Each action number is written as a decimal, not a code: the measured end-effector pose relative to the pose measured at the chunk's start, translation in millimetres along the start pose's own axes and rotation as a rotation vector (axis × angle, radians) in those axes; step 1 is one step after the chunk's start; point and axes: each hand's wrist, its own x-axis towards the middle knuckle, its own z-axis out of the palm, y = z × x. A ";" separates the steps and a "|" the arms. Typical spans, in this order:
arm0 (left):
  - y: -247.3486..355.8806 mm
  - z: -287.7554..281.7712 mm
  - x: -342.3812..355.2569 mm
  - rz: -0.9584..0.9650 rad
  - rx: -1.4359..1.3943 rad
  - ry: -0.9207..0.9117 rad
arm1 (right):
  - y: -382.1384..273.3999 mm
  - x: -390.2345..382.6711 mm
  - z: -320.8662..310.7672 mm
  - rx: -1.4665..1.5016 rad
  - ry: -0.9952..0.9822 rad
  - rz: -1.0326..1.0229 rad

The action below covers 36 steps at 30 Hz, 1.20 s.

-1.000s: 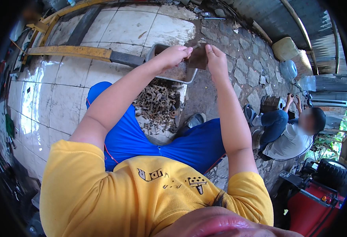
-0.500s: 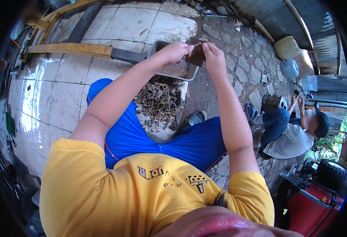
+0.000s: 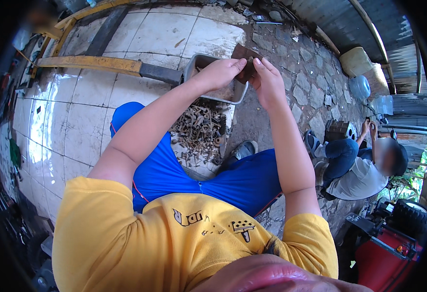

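Note:
My left hand (image 3: 220,74) and my right hand (image 3: 268,82) are raised together in front of me, both gripping a flat, rusty brown metal piece (image 3: 245,52). They hover over a grey metal tray (image 3: 201,62) that sits on the floor. Below the tray, between my knees, lies a pile of rusty bolts and small metal parts (image 3: 199,130) on a white tile. I am seated, wearing a yellow shirt and blue trousers.
A yellow and black steel beam (image 3: 101,65) runs along the white tiled floor at the left. Another person (image 3: 359,165) crouches at the right on the stone paving beside a dark block (image 3: 339,130). A red machine with a tyre (image 3: 393,233) stands at the lower right.
Both hands have risen slightly and closed in together on the brown metal piece above the tray. The person at the right has barely shifted.

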 end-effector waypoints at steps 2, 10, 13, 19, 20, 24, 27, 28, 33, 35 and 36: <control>4.8 -9.3 -1.5 0.021 0.197 0.076 | -3.1 -3.4 7.3 0.032 0.050 0.005; 24.1 -8.2 -17.0 0.024 0.490 0.184 | -7.7 -6.8 17.7 0.047 0.159 0.017; 23.2 -16.2 -10.7 0.031 0.558 0.209 | 5.2 5.6 -3.7 0.009 0.174 0.012; 19.3 -17.2 -10.8 0.032 0.595 0.272 | 7.1 1.8 -2.2 0.019 0.165 -0.013; 18.2 -17.2 -11.3 0.076 0.617 0.264 | 8.9 2.5 -4.7 0.017 0.168 -0.014; 6.8 -7.7 -11.2 0.148 0.591 0.276 | 4.1 3.0 4.0 0.013 0.199 -0.013; 27.3 -10.1 -14.9 -0.002 0.649 0.205 | 1.8 -1.5 14.6 0.013 0.244 -0.006; 21.8 -4.0 -15.5 0.014 0.657 0.200 | 0.8 -1.2 8.7 -0.034 0.244 0.013; 12.3 -3.9 -12.0 0.105 0.631 0.231 | 8.5 3.9 -5.4 -0.082 0.164 -0.032; 14.7 -3.5 -17.0 0.137 0.605 0.196 | 8.4 4.1 -4.6 -0.092 0.180 -0.030; 15.3 -3.3 -16.1 0.119 0.635 0.205 | 9.3 4.8 -5.7 -0.087 0.165 -0.043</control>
